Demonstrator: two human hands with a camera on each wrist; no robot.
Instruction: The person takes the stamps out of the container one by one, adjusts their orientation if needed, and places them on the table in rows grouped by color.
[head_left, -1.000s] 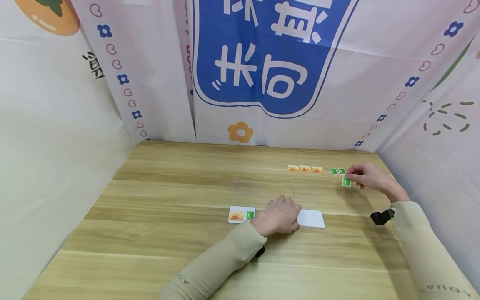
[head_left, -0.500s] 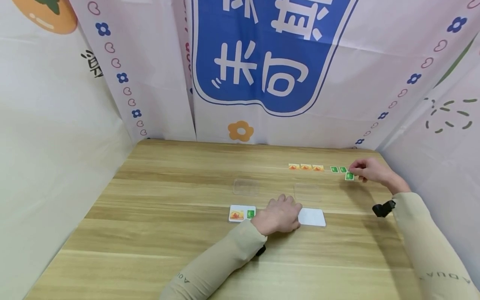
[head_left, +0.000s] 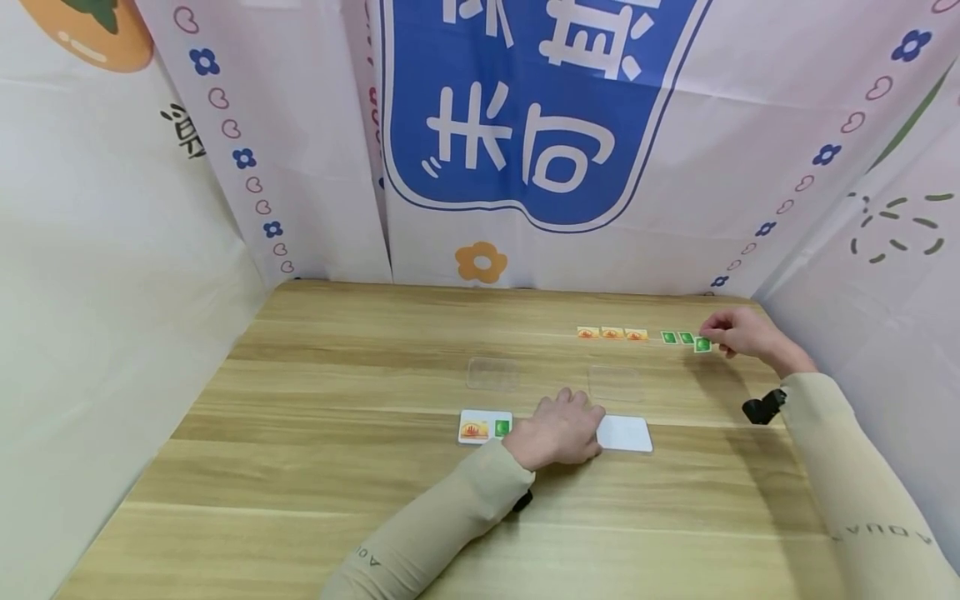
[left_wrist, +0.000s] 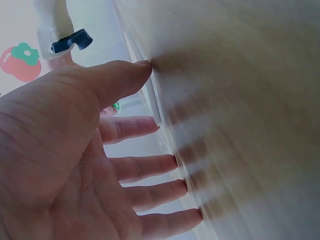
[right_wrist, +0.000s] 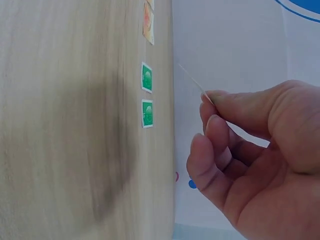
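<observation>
Over the far right of the table, my right hand (head_left: pixel 742 332) pinches a green stamp (head_left: pixel 702 345) between thumb and fingertips. The right wrist view shows that stamp edge-on, raised off the wood. Two other green stamps (right_wrist: pixel 147 78) lie just left of it. My left hand (head_left: pixel 561 429) rests with straight fingers on the table, thumb and index fingertip at the left edge of a blank white card (head_left: pixel 626 433). To its left lies another white card (head_left: pixel 491 414) bearing an orange stamp (head_left: pixel 473 430) and a green stamp, partly hidden by the left wrist.
Three orange stamps (head_left: pixel 612 333) lie in a row at the back. Two clear plastic pieces (head_left: pixel 492 375) lie behind the cards, one behind each. Printed cloth (head_left: pixel 322 167) hangs around the back and sides of the wooden table (head_left: pixel 300 467).
My right hand has moved the green stamp away from me, closer in line with the other two green stamps. The left hand has stayed at the blank card.
</observation>
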